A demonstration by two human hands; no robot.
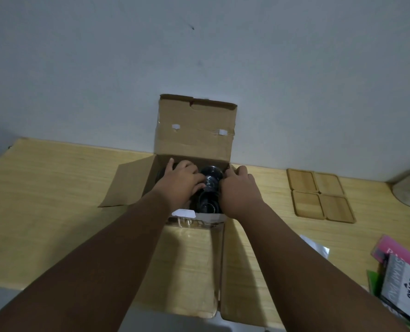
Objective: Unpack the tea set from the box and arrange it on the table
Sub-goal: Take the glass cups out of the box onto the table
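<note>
Both hands: down in the box (194, 130), one on each side of the dark glass piece (211, 176).
Left hand (182, 180): fingers curled onto the piece's left side, looks like a proper hold.
Right hand (238, 190): thumb's at the piece's right side and the fingers are up by the box's right wall. Can't tell if you've got glass or cardboard.
Where it is: inside the box, mid to back, dead between your hands, neither one clearly nearer.
Axis: too dark to call. Round rims show one behind the other, so I'd guess front to back.
Next move: my guess is straight up, since the walls hem it in left and right.
Landing spot: four coasters (318, 195) sit on the table (43, 188) off to your right, well apart from the box.
Watch out: it's glass in dim light, so get that right-hand grip sorted first.
</note>
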